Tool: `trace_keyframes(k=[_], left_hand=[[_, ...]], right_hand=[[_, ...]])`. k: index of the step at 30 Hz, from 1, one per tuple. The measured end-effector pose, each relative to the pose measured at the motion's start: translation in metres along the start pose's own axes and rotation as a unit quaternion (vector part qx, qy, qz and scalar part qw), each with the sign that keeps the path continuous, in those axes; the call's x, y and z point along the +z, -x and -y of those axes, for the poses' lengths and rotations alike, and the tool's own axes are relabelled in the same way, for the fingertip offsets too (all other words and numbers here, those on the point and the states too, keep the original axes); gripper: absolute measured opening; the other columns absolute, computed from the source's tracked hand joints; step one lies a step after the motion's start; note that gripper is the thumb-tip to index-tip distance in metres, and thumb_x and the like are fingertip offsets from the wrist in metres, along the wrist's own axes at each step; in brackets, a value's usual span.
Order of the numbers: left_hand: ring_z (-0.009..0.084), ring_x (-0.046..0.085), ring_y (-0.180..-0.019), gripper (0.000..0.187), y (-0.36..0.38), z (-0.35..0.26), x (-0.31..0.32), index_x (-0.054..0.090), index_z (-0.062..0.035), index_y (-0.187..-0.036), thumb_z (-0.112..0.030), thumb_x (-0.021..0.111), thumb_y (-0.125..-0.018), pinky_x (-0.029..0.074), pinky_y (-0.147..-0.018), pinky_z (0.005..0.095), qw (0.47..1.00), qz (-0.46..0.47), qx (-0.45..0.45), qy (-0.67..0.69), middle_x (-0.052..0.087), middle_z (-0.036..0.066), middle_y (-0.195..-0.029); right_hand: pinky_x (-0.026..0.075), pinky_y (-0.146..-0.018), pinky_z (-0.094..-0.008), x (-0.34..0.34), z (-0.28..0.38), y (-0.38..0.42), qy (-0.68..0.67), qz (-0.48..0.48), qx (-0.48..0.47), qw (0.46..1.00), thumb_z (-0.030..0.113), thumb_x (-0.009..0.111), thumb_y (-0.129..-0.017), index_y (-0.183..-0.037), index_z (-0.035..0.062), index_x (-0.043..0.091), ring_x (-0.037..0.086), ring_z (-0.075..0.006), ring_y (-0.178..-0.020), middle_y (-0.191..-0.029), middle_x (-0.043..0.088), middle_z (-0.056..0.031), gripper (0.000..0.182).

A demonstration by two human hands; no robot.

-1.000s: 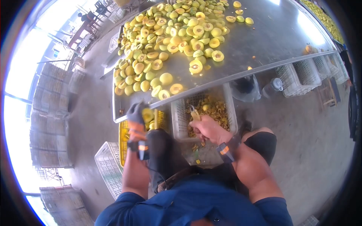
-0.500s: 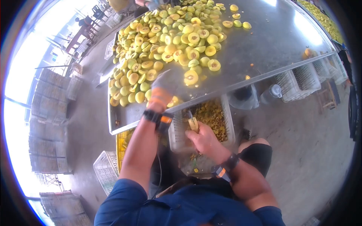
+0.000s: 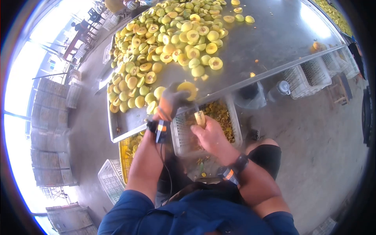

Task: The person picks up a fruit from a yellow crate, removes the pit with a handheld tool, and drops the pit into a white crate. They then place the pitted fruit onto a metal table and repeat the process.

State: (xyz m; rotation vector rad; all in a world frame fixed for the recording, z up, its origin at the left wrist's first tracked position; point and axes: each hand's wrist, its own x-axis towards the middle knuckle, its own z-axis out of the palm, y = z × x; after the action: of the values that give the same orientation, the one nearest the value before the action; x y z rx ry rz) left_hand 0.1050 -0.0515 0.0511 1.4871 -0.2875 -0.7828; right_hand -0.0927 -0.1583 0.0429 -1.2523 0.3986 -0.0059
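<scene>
My left hand [image 3: 171,101], in a dark glove with an orange cuff, is closed round a halved yellow fruit [image 3: 187,91] that looks like a peach half. It hangs over the table's near edge. My bare right hand [image 3: 213,135] grips a pitting tool [image 3: 200,118] by its light wooden handle; its thin metal end points up towards the fruit, apart from it as far as I can see. Below both hands stands a white crate [image 3: 181,139] holding brown and yellow scraps [image 3: 223,117]. A large pile of halved fruit [image 3: 172,35] covers the table's left part.
The metal table [image 3: 250,51] has a raised rim. A yellow crate [image 3: 125,154] of fruit pieces and a white basket [image 3: 111,178] stand at lower left. Right of the scrap crate are a clear jug [image 3: 279,91] and white crates [image 3: 309,78]. A co-worker's hands [image 3: 133,4] show at the far edge.
My left hand has come back from the pile towards the tool and now shows a fruit half in its fingers. My right hand has stayed nearly in place with the tool.
</scene>
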Motion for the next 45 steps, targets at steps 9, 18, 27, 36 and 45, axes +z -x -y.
trace_keyframes(k=[9,18,27,36,45], left_hand=[[0.0241,0.07,-0.104,0.03,0.06,0.06,0.014,0.063,0.0034,-0.129,-0.007,0.069,-0.102,0.06,-0.088,0.0383,0.873,-0.134,0.319,-0.344,0.071,0.013,-0.116],[0.0358,0.071,-0.103,0.033,0.081,0.03,0.038,0.071,-0.0006,-0.122,-0.003,0.075,-0.089,0.058,-0.089,0.0412,0.834,-0.158,0.349,-0.396,0.072,0.019,-0.116],[0.0341,0.07,-0.108,0.029,0.085,0.038,0.032,0.072,-0.0001,-0.121,0.0,0.071,-0.092,0.056,-0.095,0.0388,0.827,-0.169,0.341,-0.413,0.072,0.016,-0.12],[0.027,0.072,-0.103,0.029,0.096,0.03,0.044,0.07,0.0016,-0.122,0.003,0.068,-0.093,0.058,-0.088,0.0374,0.86,-0.17,0.312,-0.366,0.072,0.015,-0.117],[0.0243,0.072,-0.094,0.034,0.058,0.076,0.026,0.065,0.0006,-0.119,-0.028,0.047,-0.113,0.06,-0.081,0.0356,0.98,-0.148,0.125,0.047,0.074,0.014,-0.107]], right_hand=[[0.052,-0.082,-0.0462,0.005,-0.011,-0.004,0.106,0.006,-0.041,0.994,0.018,0.06,-0.092,-0.107,-0.0079,0.065,0.07,-0.0387,-0.088,-0.093,0.071,-0.0253,0.03],[0.053,-0.085,-0.0477,0.005,-0.001,-0.005,0.037,0.034,0.051,0.997,0.015,0.057,-0.095,-0.11,-0.0069,0.064,0.07,-0.0409,-0.093,-0.095,0.071,-0.0246,0.028],[0.053,-0.071,-0.0435,0.012,-0.02,-0.018,0.101,0.035,-0.066,0.992,0.01,0.053,-0.093,-0.106,-0.0052,0.062,0.068,-0.0314,-0.077,-0.086,0.068,-0.0198,0.021],[0.053,-0.079,-0.0488,0.012,-0.02,-0.013,0.196,0.024,-0.16,0.967,0.008,0.055,-0.092,-0.107,-0.0064,0.061,0.068,-0.038,-0.084,-0.088,0.069,-0.0228,0.022],[0.048,-0.054,-0.041,0.019,-0.042,-0.015,0.303,-0.045,-0.259,0.916,0.012,0.06,-0.097,-0.102,-0.0015,0.06,0.061,-0.0236,-0.057,-0.075,0.064,-0.0118,0.015]])
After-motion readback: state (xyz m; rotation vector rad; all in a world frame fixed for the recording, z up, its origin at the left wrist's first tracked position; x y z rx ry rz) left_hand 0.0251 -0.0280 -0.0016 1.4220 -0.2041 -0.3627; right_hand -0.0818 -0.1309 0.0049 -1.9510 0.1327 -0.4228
